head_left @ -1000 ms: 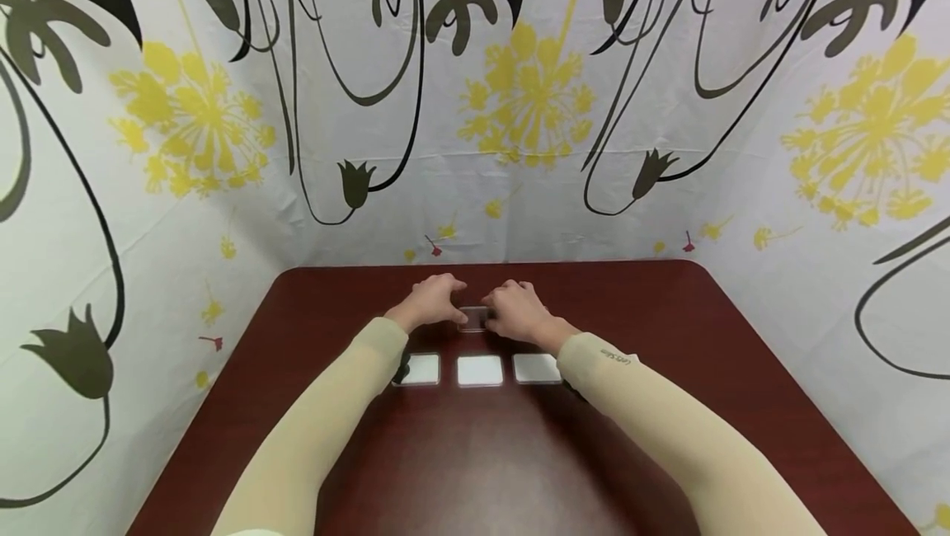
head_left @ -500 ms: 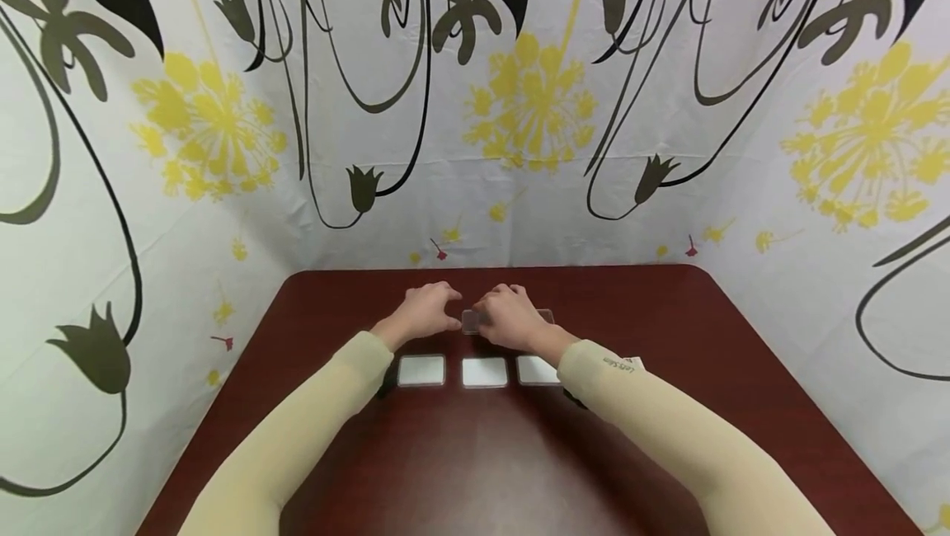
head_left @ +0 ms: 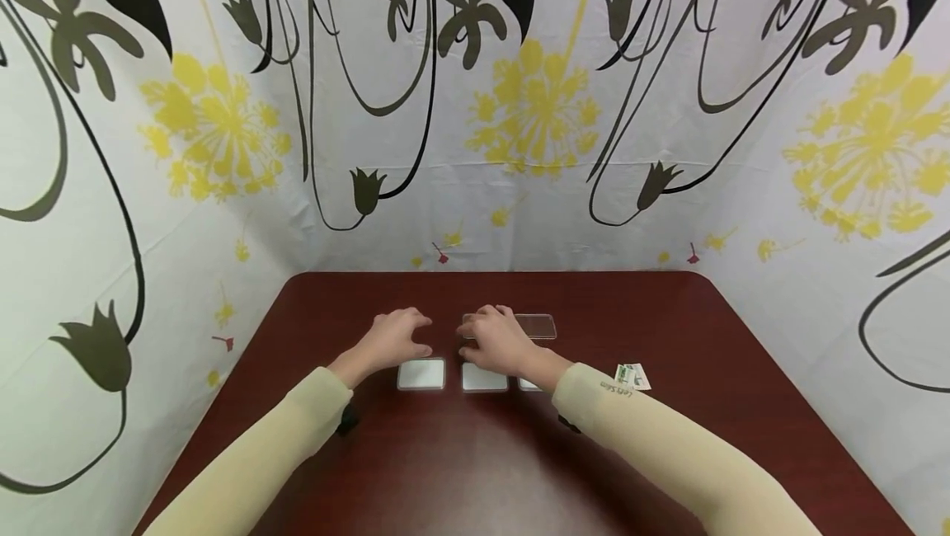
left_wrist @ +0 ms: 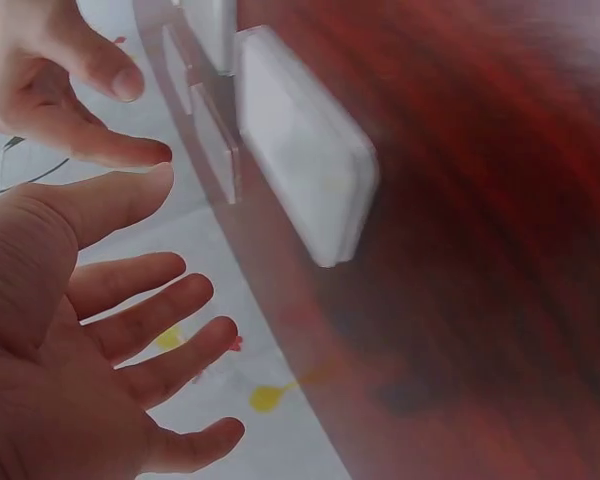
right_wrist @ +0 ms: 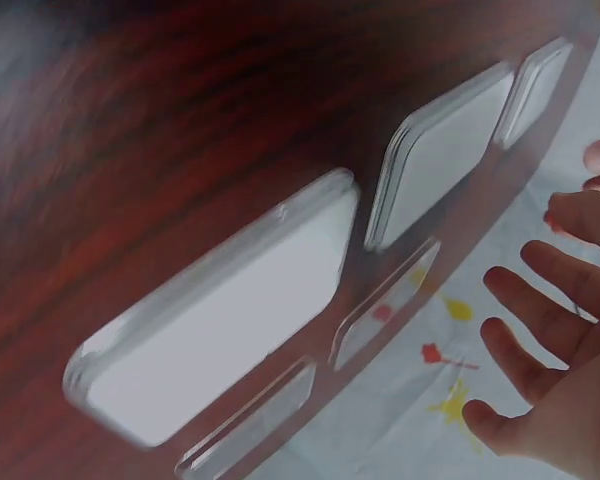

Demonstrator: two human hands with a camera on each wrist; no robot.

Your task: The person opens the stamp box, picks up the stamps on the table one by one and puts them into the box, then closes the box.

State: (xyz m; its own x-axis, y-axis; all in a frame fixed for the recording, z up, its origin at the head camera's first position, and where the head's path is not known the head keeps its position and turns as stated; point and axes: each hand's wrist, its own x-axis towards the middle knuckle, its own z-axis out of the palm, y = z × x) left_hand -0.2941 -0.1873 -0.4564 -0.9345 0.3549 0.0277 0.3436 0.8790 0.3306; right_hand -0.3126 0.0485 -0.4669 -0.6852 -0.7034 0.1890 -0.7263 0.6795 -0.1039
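Three shallow rectangular cases with white faces lie in a row across the table: a left case (head_left: 421, 374), a middle case (head_left: 485, 380) and a right case (head_left: 529, 385), partly covered by my right wrist. Behind them lie two flat clear plastic rectangles; the right clear rectangle (head_left: 536, 326) shows well, the left clear rectangle (right_wrist: 385, 305) is mostly hidden by my hand in the head view. My left hand (head_left: 386, 342) hovers behind the left case, fingers spread and holding nothing. My right hand (head_left: 499, 344) is above the middle case, its fingers loosely bent around nothing.
A small pile of printed paper packets (head_left: 632, 377) lies beside my right sleeve. The dark red table (head_left: 475, 470) reaches back to a patterned cloth wall (head_left: 416, 132), with cloth on both sides too.
Both hands have drawn back from the clear rectangles towards the row of cases, the left hand also moving left. The paper packets have come out from behind the right sleeve.
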